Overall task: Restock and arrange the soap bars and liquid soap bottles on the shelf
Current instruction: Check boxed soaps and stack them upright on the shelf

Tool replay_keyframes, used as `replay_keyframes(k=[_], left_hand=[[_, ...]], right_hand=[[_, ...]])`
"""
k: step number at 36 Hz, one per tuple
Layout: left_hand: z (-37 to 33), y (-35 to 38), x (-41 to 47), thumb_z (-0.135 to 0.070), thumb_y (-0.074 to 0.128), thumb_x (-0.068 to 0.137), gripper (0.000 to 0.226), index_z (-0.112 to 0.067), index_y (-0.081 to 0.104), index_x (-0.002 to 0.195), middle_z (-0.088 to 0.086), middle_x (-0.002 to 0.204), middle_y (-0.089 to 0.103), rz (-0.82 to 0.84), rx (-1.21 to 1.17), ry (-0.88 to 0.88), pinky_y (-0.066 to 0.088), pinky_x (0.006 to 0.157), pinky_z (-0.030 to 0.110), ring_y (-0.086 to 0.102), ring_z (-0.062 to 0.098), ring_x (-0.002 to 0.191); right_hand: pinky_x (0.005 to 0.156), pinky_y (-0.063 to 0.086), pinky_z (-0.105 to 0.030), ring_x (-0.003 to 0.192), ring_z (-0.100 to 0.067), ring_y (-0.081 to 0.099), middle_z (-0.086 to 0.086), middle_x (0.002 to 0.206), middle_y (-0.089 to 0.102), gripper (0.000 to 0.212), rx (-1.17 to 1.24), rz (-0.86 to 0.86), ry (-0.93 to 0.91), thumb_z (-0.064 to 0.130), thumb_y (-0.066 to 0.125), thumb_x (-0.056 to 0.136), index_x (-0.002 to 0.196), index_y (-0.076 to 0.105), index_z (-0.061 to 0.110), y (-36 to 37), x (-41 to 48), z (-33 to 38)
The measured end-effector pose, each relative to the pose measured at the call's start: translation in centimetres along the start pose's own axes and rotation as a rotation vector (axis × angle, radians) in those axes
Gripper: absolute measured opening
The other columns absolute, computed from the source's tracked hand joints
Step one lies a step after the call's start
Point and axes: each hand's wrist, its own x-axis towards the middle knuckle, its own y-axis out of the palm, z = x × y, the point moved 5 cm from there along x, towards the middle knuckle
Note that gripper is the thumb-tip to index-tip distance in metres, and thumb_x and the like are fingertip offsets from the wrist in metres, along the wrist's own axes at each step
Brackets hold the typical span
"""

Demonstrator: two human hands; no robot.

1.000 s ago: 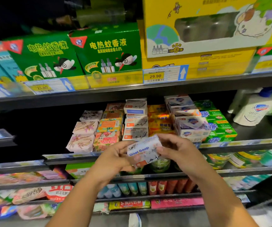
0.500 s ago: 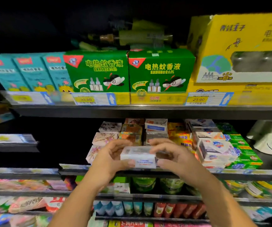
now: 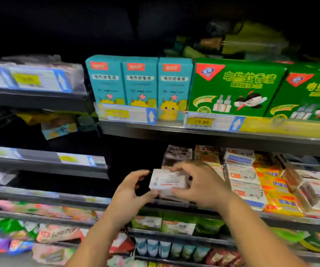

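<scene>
A white boxed soap bar (image 3: 168,181) is held between both hands in front of the soap shelf (image 3: 174,203). My left hand (image 3: 131,191) grips its left end with thumb and fingers. My right hand (image 3: 197,184) curls round its right end and top. Behind the box stand stacks of wrapped soap bars (image 3: 178,154), with white and orange soap packs (image 3: 242,178) and yellow ones (image 3: 276,189) to the right. The picture is blurred by motion.
The shelf above carries teal boxes (image 3: 140,81) and green mosquito-liquid boxes (image 3: 236,87) with price tags (image 3: 211,122). Lower shelves hold pink packets (image 3: 45,211) and small bottles (image 3: 167,247). A dark gap (image 3: 132,160) lies left of the soap stacks.
The view has swung left, so the shelves sit further right in the frame. Both hands have carried the soap box left, toward the left end of the soap row, still gripping it.
</scene>
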Motion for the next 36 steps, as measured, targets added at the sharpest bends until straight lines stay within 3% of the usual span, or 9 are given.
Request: replay_keyframes(k=[3,6,10,12,15,18,22,30,36], left_hand=[[3.1,-1.7,-0.3,-0.048,0.064,0.091,0.030,-0.033,0.065,0.117,-0.012,0.117,0.060,-0.023,0.223,-0.021,0.048,0.079,0.013,0.061,-0.004,0.092],[5.7,-2.8,-0.3,-0.065,0.043,0.086,0.045,-0.032,0.073,0.095,-0.013,0.095,0.069,-0.007,0.367,-0.026,0.052,0.077,0.038,0.065,0.014,0.088],[7.5,-3.4,0.0,-0.044,0.068,0.091,0.011,-0.039,0.066,0.082,-0.022,0.082,0.069,0.028,0.179,-0.128,0.046,0.072,0.023,0.063,-0.005,0.086],[7.7,-3.3,0.1,-0.040,0.074,0.087,0.014,-0.037,0.063,0.079,-0.018,0.077,0.068,0.021,0.138,-0.158,0.043,0.068,0.019,0.063,-0.006,0.081],[8.0,-3.5,0.5,-0.044,0.081,0.080,0.030,-0.026,0.057,0.087,-0.009,0.082,0.063,-0.047,0.073,-0.248,0.038,0.065,0.026,0.060,0.011,0.081],[8.5,-3.4,0.9,-0.035,0.083,0.079,0.044,-0.016,0.055,0.107,-0.003,0.101,0.056,-0.041,0.054,-0.358,0.034,0.074,0.019,0.054,0.013,0.098],[9.0,-3.0,1.4,-0.042,0.078,0.082,0.067,-0.015,0.049,0.136,0.003,0.127,0.059,0.077,0.076,-0.405,0.041,0.087,0.024,0.055,0.023,0.122],[10.0,-2.3,2.2,-0.053,0.068,0.088,0.074,-0.032,0.035,0.150,0.003,0.140,0.057,0.193,0.115,-0.411,0.049,0.097,0.036,0.054,0.027,0.125],[10.2,-2.3,2.1,-0.056,0.064,0.088,0.075,-0.039,0.030,0.152,0.002,0.146,0.052,0.183,0.133,-0.375,0.049,0.099,0.041,0.049,0.028,0.131]], right_hand=[[0.070,0.032,-0.014,0.093,-0.001,0.051,0.019,0.114,0.059,0.050,-0.073,-0.035,0.024,0.049,0.072,0.084,0.129,0.057,0.035,0.7,1.6,0.6],[0.081,0.037,-0.023,0.105,-0.011,0.050,0.012,0.116,0.058,0.050,-0.057,-0.043,0.099,0.052,0.070,0.085,0.131,0.055,0.037,1.6,3.1,0.4],[0.073,0.039,-0.031,0.096,-0.018,0.052,0.019,0.085,0.040,0.048,-0.162,-0.054,0.041,0.059,0.068,0.083,0.124,0.058,0.036,4.1,5.2,1.0],[0.070,0.035,-0.031,0.091,-0.020,0.054,0.017,0.083,0.044,0.046,-0.210,-0.039,-0.024,0.056,0.069,0.084,0.122,0.060,0.031,5.6,6.3,1.7],[0.074,0.031,-0.029,0.101,-0.023,0.056,0.007,0.096,0.059,0.048,-0.267,0.008,-0.071,0.048,0.070,0.083,0.125,0.061,0.027,7.6,7.6,2.1],[0.096,0.030,-0.034,0.124,-0.020,0.049,0.004,0.130,0.059,0.055,-0.316,0.083,-0.019,0.049,0.063,0.088,0.139,0.051,0.032,8.6,8.3,2.4],[0.115,0.012,-0.048,0.131,-0.020,0.043,0.004,0.126,0.057,0.065,-0.300,0.206,0.108,0.040,0.061,0.094,0.153,0.033,0.033,9.3,8.3,2.5],[0.113,0.002,-0.062,0.132,-0.020,0.031,0.003,0.123,0.057,0.045,-0.372,0.352,0.197,0.023,0.056,0.098,0.137,0.053,0.044,10.4,9.0,1.7],[0.115,0.000,-0.062,0.143,-0.023,0.020,-0.004,0.148,0.043,0.047,-0.413,0.370,0.222,0.024,0.050,0.100,0.143,0.047,0.043,10.3,8.8,2.3]])
